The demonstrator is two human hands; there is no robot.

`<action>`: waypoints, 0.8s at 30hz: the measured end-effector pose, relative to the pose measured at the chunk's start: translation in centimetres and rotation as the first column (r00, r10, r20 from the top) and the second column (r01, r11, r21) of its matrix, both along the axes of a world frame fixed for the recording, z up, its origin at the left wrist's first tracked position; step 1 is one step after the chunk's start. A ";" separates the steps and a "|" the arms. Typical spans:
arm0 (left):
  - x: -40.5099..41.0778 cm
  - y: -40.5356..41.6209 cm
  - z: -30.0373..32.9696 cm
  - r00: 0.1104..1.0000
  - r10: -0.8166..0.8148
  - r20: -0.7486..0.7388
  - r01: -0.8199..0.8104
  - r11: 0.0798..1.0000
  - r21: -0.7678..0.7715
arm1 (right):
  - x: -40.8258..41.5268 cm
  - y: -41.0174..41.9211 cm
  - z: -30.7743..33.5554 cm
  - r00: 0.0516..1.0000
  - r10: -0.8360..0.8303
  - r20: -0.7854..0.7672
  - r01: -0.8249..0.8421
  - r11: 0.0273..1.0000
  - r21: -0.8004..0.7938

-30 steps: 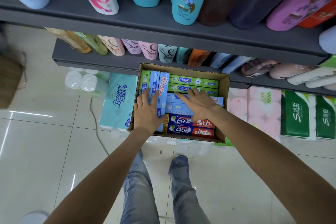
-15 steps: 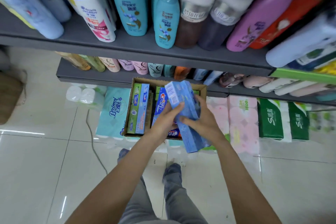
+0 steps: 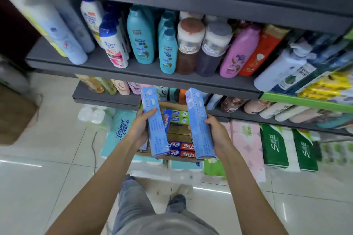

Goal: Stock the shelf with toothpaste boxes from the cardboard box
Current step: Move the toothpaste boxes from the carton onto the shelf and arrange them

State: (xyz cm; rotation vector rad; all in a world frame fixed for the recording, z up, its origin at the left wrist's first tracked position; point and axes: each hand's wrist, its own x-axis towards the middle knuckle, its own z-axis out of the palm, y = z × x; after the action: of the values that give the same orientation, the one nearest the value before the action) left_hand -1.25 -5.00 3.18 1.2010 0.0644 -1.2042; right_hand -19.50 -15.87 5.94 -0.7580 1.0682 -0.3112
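Hands: both raised above the cardboard box, each holding one light blue toothpaste box on end.
Left hand: fingers and thumb curled round the left toothpaste box, thumb lying across its front face near the middle.
Right hand: fingers wrapped round the right toothpaste box from its outer side, grip closed on the lower half.
Toothpaste boxes in hand: both upright, slightly tilted, well apart from each other, their top ends level with the front edge of the lower shelf.
Cardboard box: open, resting on packs of tissue on the floor, just in front of the lower shelf.
Box contents: green toothpaste boxes lying flat along the far edge; red and blue toothpaste boxes lying flat along the near edge; one blue box standing on edge between the hands; bare cardboard showing in the middle.
Middle shelf: bottles of shampoo and similar goods standing in a row along the front edge.
Lower shelf: smaller bottles, tops only visible.
Floor at right: pink and green packs of paper rolls stacked under the lower shelf.
Person: jeans and shoes visible below the arms.
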 end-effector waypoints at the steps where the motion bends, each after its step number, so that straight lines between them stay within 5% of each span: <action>1: 0.2 0.3 0.3 0.999 -0.013 0.032 0.013 1.000 0.005 | -0.1 0.1 0.7 0.997 0.051 -0.059 -0.056 0.996 -0.075; 4: 1.0 0.8 1.9 0.990 -0.044 0.131 0.040 0.999 0.034 | -0.4 0.5 2.6 0.960 0.208 -0.188 -0.264 0.897 -0.354; 8: 3.6 1.3 6.1 0.954 -0.138 0.266 0.162 0.984 -0.073 | 0.2 0.0 7.6 0.921 0.341 -0.188 -0.376 0.651 -0.659; 11: 6.3 1.9 11.2 0.889 -0.150 0.433 0.252 0.949 -0.188 | 2.6 -1.0 12.9 0.940 0.313 -0.132 -0.288 0.528 -0.798; 13: 8.1 2.0 15.0 0.767 -0.130 0.628 0.300 0.938 -0.172 | 4.6 -1.8 16.3 0.964 0.256 -0.064 -0.188 0.499 -0.846; 16: 11.7 2.0 19.7 0.390 -0.033 0.920 0.327 0.939 -0.105 | 7.5 -3.1 20.6 0.982 0.184 0.030 -0.068 0.504 -0.861; 18: 14.5 1.6 22.1 -0.104 0.017 0.994 0.287 0.958 0.013 | 9.4 -4.0 22.6 0.985 0.166 0.043 -0.047 0.503 -0.863; 20: 17.3 0.7 23.9 -0.530 0.009 0.848 0.168 0.981 0.094 | 11.4 -4.9 24.1 0.984 0.170 0.051 -0.044 0.509 -0.860; 22: 19.4 -0.1 25.3 -0.703 -0.016 0.711 0.076 0.992 0.097 | 13.4 -5.7 25.0 0.978 0.202 0.051 -0.061 0.510 -0.858; 24: 20.9 -0.8 26.4 -0.747 -0.030 0.665 0.041 0.995 0.091 | 15.4 -6.4 25.7 0.968 0.251 0.005 -0.119 0.475 -0.872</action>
State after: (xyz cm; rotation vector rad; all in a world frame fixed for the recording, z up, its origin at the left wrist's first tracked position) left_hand 19.64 -5.77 29.53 1.8782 -1.7362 0.7480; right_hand -4.10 -22.25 31.65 -1.7480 0.6218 -0.7361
